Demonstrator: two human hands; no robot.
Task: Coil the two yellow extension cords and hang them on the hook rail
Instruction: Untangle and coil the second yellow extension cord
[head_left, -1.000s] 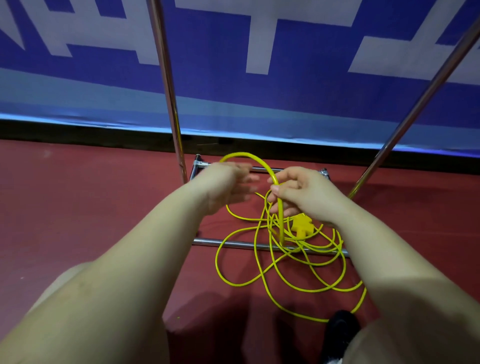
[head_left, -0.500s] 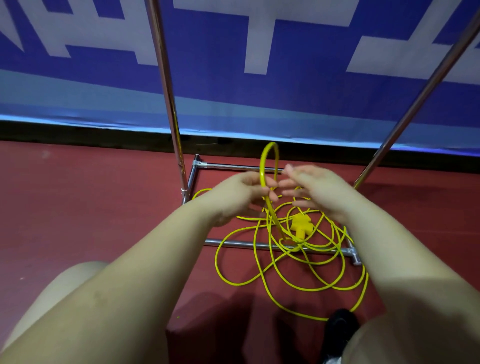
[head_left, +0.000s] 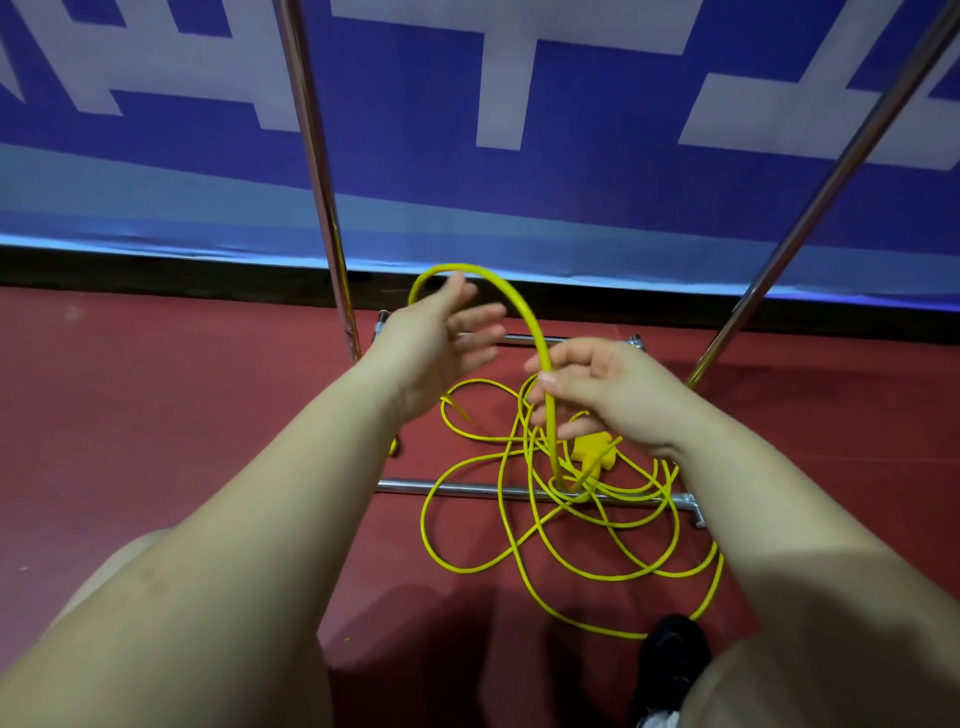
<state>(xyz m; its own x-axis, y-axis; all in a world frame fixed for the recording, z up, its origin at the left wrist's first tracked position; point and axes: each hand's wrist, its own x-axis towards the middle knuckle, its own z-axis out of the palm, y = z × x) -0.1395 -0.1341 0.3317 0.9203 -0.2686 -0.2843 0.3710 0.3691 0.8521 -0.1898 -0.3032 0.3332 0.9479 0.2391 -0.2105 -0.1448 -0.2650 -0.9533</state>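
Two hands work apart: right hand (head_left: 613, 395) pinches the cord (head_left: 524, 317); left hand (head_left: 441, 338), blurred, spreads its fingers under the loop.

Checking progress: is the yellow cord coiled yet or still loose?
Loose: the yellow cord sprawls in tangled loops on the floor; only one arc is lifted.

A dark red floor (head_left: 156, 415) runs up to a blue banner (head_left: 597, 182) with large white shapes, a black strip along its foot. A black shoe (head_left: 672, 652) stands on the floor near the bottom edge.
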